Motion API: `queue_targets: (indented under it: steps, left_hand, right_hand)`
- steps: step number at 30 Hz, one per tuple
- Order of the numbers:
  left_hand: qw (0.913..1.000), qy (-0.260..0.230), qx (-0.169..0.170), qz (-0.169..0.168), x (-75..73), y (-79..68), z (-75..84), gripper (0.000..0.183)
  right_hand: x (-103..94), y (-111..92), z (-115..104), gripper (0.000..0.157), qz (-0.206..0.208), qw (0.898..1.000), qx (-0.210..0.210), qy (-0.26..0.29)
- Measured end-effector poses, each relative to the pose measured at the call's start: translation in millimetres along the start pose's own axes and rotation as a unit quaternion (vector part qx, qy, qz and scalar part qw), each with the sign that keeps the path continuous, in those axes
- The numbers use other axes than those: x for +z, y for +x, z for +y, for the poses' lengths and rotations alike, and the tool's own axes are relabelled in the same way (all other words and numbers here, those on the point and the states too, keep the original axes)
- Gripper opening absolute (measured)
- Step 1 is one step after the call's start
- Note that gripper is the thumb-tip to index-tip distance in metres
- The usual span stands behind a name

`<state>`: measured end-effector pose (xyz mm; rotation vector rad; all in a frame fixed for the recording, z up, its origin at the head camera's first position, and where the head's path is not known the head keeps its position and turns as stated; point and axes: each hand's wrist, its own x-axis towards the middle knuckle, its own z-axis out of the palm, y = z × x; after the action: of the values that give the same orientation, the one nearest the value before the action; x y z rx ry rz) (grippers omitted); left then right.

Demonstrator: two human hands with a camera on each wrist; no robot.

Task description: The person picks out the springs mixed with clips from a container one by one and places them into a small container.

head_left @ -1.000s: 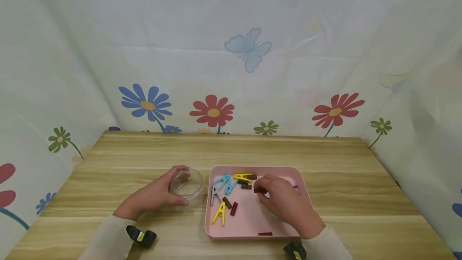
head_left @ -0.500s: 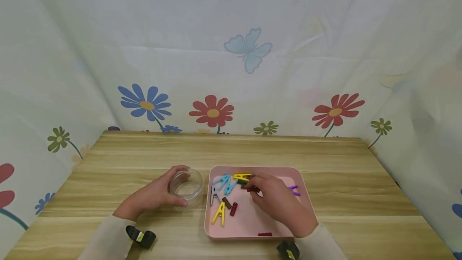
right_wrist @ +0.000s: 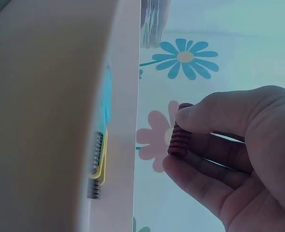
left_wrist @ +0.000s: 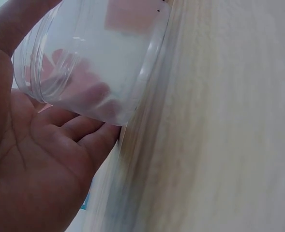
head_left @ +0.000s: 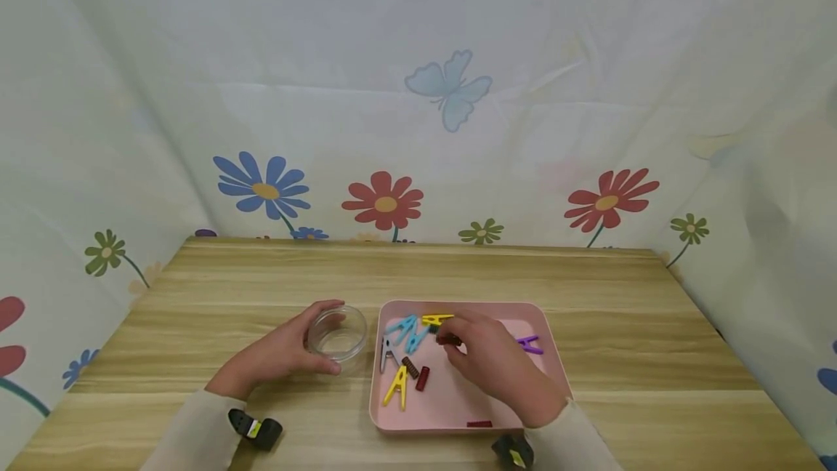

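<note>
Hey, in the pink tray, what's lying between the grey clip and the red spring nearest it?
A dark brown spring, with the top of a yellow clip close beside it; the head view shows this.

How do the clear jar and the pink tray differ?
The clear jar is round and see-through, while the pink tray is rectangular with rounded corners and solid-coloured. The jar is smaller than the tray. The jar looks empty, whereas the tray holds clips and springs. Both are open at the top.

No lettering is legible; no numbers either
</note>
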<state>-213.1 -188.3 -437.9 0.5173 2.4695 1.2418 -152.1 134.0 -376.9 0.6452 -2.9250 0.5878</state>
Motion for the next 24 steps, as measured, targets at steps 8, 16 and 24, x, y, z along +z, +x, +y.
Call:
queue_targets:
  steps: [8,16,24]
  left_hand:
    - [0.9998,0.006,0.005,0.016,1.5,0.4,-0.2,0.092]
    - [0.9999,-0.008,0.002,0.012,2.4,2.0,-2.5,0.090]
    - [0.9999,-0.008,0.009,0.009,1.6,3.1,-5.7,0.090]
  right_hand:
    - [2.1,2.8,-6.0,0.010,0.017,1.000,-0.026,-0.003]
    - [3.5,6.7,-10.6,0.013,0.004,0.999,-0.031,0.010]
    - [10.2,10.8,-14.2,0.008,0.035,0.996,-0.076,0.012]
